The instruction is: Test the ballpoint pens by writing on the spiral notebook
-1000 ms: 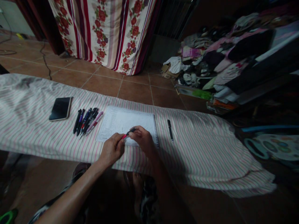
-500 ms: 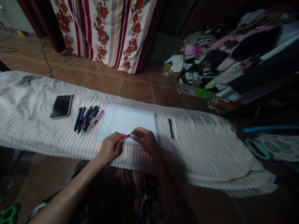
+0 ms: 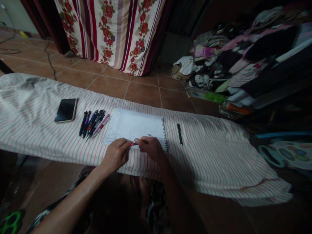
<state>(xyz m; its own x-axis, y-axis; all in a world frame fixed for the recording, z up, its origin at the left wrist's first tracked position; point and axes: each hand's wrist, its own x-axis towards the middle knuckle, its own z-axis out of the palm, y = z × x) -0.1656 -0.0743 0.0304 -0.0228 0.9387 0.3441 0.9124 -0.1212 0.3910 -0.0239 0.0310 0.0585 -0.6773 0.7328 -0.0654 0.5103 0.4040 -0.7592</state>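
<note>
My left hand [image 3: 118,151] is pinched tight on one end of a pink and black pen [image 3: 134,143], and my right hand [image 3: 152,148] is pinched on the other end. The pen is by the near edge of a notebook [image 3: 135,125]. I can't tell if it touches the paper. My fingers get in the way and hide most of the pen and a bit of the page. All this is at a long surface [image 3: 219,152] with a stripy cover. To the left lies a bunch of pens [image 3: 92,125], and past them a dark phone [image 3: 66,110]. One black pen [image 3: 180,135] lies alone to the right. Behind, I see a brown tile floor [image 3: 146,91], a flowery curtain [image 3: 117,32], a messy heap of clothes [image 3: 243,58] and a cardboard box [image 3: 179,74].
</note>
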